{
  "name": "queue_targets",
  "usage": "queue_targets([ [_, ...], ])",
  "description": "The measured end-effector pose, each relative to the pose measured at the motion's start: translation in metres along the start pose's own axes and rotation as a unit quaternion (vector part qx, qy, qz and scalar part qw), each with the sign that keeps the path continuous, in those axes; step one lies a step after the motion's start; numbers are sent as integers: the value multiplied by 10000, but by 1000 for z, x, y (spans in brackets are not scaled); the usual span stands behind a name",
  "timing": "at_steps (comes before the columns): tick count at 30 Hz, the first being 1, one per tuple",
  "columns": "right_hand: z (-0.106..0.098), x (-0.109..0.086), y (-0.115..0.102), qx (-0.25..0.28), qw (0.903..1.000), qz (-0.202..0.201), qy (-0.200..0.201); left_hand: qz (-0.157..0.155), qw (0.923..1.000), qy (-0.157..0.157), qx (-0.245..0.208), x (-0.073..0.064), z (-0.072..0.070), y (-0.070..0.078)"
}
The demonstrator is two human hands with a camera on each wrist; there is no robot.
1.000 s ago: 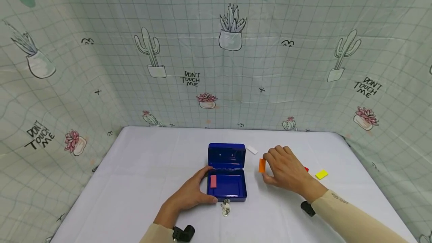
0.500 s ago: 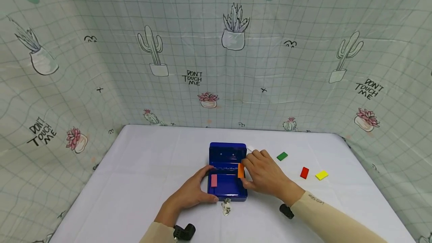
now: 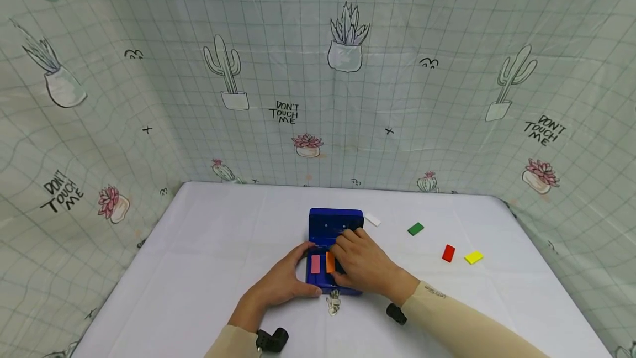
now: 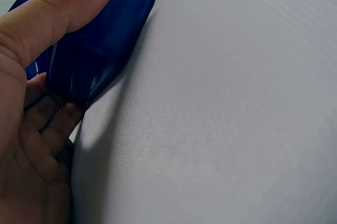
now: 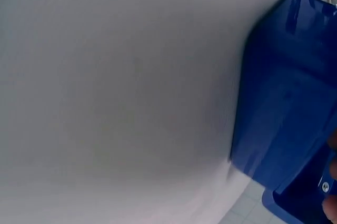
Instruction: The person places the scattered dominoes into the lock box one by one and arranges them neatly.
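Observation:
A small blue metal cash box [image 3: 320,287] stands on the table with its lid [image 3: 323,220] raised. My left hand [image 3: 280,280] grips its left side, thumb at the front corner and fingers toward the back; the left wrist view shows the thumb [image 4: 79,6] on the rim. Inside, at the left, lies a pink domino-like block [image 3: 315,264]. Just right of it, my right hand [image 3: 365,264] pinches an orange block [image 3: 330,262] between thumb and fingers, within the box's opening. That hand covers the box's right part. Keys [image 3: 333,304] hang from the lock at the front.
A white block [image 3: 372,219] lies behind the box's right side. Farther right on the white table [image 3: 223,225] are a green block [image 3: 415,228], a red block [image 3: 448,253] and a yellow block [image 3: 474,257]. A patterned cloth [image 3: 258,70] rises behind the table.
My right hand has carried the orange block leftward from the table beside the box into the box's opening, next to the pink block. My left hand has kept its hold on the box.

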State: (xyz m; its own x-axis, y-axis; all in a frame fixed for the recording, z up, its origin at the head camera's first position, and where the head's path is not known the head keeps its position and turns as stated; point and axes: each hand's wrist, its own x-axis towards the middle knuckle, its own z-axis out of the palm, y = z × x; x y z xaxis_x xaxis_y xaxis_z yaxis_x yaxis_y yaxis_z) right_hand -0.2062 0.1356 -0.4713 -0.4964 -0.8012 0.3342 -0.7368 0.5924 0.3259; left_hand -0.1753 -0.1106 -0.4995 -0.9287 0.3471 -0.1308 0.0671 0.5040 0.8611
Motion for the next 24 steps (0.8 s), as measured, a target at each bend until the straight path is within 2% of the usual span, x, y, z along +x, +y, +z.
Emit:
queue_targets([
  [10,3,7,-6,-83,9987,35,-511,21,9999,-77,-115,1,-3,0],
  [17,6,12,-7,-106,9981,-8,-611,96,9998,-88,-173,1,-4,0],
  [24,10,15,-9,-207,9978,-123,-622,4,9999,-78,-144,1,-3,0],
])
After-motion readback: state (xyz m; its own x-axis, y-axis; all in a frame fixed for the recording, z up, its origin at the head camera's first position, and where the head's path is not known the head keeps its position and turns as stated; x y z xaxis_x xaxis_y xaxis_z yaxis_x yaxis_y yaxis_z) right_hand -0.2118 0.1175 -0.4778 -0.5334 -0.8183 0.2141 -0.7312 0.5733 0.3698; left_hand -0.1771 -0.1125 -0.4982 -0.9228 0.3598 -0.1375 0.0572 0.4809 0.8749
